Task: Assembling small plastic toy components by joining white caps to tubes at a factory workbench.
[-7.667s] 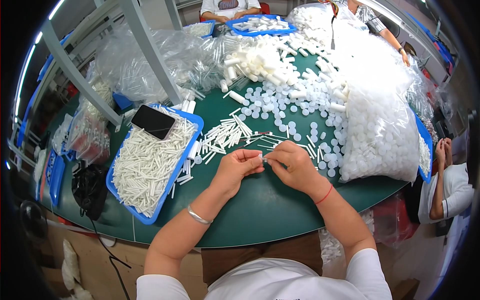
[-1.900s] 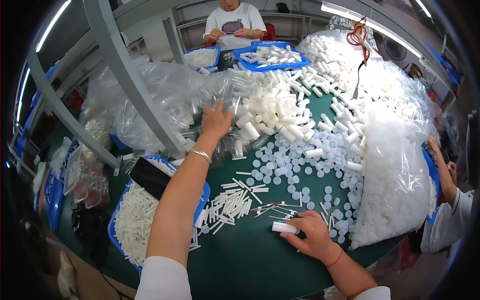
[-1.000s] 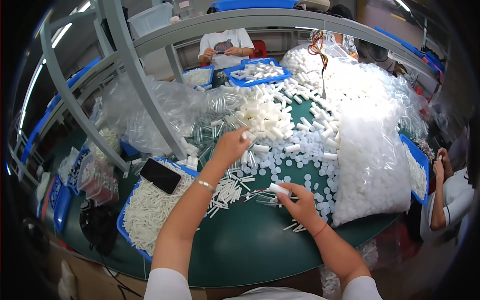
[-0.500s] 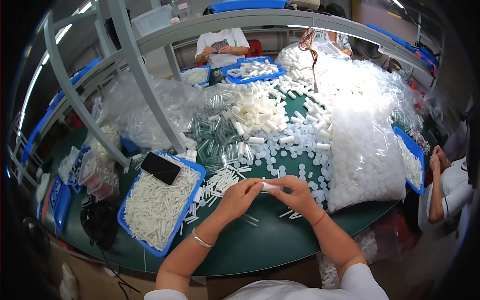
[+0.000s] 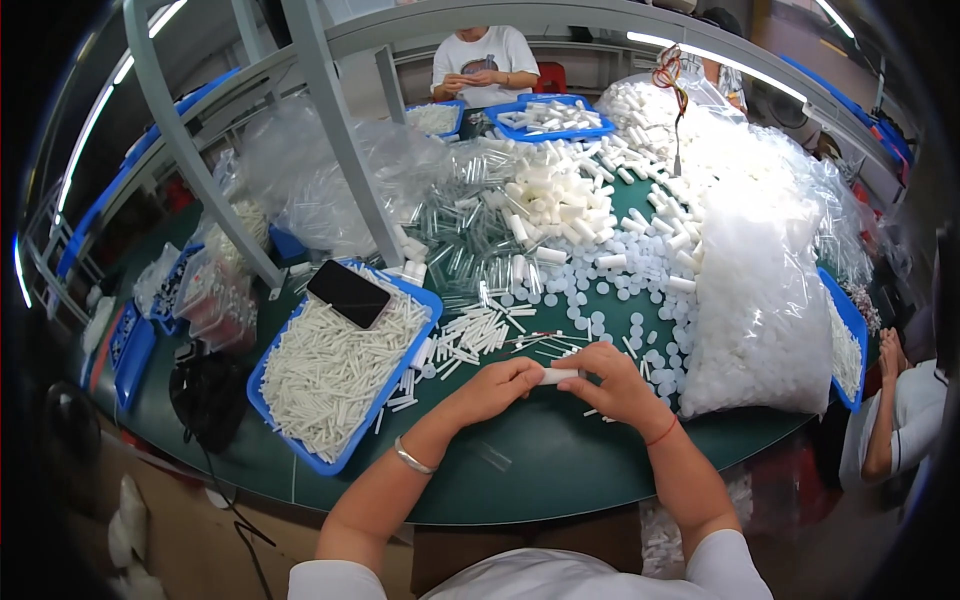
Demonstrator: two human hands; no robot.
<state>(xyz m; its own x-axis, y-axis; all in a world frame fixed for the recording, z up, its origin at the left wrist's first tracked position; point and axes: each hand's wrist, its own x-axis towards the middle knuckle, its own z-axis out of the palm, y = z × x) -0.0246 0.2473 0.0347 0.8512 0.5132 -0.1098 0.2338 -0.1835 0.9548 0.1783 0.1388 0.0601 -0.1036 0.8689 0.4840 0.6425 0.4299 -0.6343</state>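
Observation:
A short white cylinder (image 5: 560,376) lies crosswise between my two hands above the near part of the green table. The fingers of my left hand (image 5: 500,388) pinch its left end. My right hand (image 5: 612,380) has its thumb and fingers closed round the other end. Just beyond the hands are several thin sticks (image 5: 548,342), and loose white sticks (image 5: 470,335) lie to their left. A clear tube (image 5: 494,456) rests on the table nearer to me. Translucent white discs (image 5: 600,320) are scattered beyond my right hand.
On the left, a blue tray (image 5: 392,385) holds white sticks, with a black phone (image 5: 348,294) on top. Clear tubes (image 5: 470,245) and white cylinders (image 5: 555,200) are heaped farther back. A full plastic bag (image 5: 755,320) stands right. Grey shelf posts (image 5: 350,140) rise at left. Co-workers sit opposite and right.
The whole view has shifted, so the table's things appear farther right and higher. Both hands still hold the white cylinder, now slightly more to the right. Thin sticks show beyond them.

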